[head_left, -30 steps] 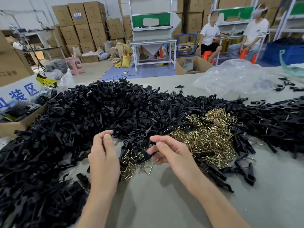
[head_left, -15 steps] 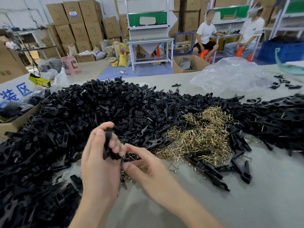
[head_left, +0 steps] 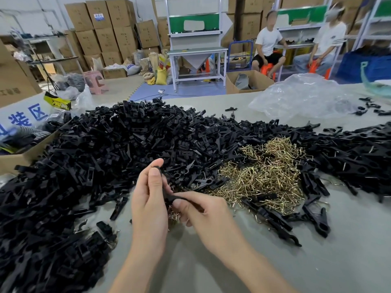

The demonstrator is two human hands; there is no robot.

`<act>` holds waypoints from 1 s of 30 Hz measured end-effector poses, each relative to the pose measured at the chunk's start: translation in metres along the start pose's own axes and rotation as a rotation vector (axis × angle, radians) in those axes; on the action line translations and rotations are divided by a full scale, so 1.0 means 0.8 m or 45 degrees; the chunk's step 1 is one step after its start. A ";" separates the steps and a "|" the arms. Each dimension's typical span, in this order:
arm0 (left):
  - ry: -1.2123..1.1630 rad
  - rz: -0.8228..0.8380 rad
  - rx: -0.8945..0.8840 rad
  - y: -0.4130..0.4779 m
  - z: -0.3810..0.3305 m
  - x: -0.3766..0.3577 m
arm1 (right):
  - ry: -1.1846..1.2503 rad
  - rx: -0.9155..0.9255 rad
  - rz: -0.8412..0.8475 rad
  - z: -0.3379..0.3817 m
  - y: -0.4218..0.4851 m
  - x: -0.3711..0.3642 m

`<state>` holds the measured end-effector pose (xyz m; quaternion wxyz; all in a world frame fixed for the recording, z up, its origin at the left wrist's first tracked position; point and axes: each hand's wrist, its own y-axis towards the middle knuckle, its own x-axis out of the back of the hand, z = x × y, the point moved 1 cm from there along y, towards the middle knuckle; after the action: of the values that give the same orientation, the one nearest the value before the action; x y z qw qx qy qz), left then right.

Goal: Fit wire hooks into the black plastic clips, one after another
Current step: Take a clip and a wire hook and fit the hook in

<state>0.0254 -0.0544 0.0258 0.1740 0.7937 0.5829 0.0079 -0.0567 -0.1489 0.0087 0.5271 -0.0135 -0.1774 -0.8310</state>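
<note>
Warehouse floor with stacked cardboard boxes (head_left: 101, 28) along the rear wall; work takes place at a grey counter (head_left: 338, 261) in the foreground. One black plastic clip (head_left: 169, 196) is held above the counter's near middle, between both hands and in front of the heaps. The left hand (head_left: 149, 206) has its grip closed on the clip's upper end, thumb and forefinger pinched at the top. The right hand (head_left: 208, 216) has its grip closed on the clip's lower end, thumb laid along it. Whether a wire hook is already seated in this clip cannot be told. A few loose brass-coloured hooks show just beneath the hands. A large heap of black clips (head_left: 105, 155) covers the counter's left and centre. A pile of wire hooks (head_left: 266, 176) lies to the right of the hands, ringed by clips. A further spread of clips (head_left: 359, 159) lies at the right. A crumpled clear plastic bag (head_left: 302, 96) rests at the far right. Two seated people (head_left: 268, 49) are behind.
</note>
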 end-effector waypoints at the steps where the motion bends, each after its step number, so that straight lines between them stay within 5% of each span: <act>1: -0.009 -0.018 0.007 0.002 0.001 0.003 | 0.068 -0.038 -0.016 -0.001 0.001 -0.001; 8: 0.120 -0.045 -0.045 0.003 0.007 0.004 | 0.403 -0.200 -0.236 -0.005 0.016 0.016; 14: -0.056 0.234 0.229 -0.006 0.019 -0.016 | 0.661 -0.291 -0.314 -0.008 0.023 0.023; 30: 0.143 0.171 0.125 -0.003 0.017 -0.014 | 0.605 -0.297 -0.171 -0.016 0.027 0.033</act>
<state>0.0223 -0.0675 0.0146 0.1010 0.8369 0.5368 0.0356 -0.0473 -0.1837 0.0079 0.4926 0.1331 0.0477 -0.8587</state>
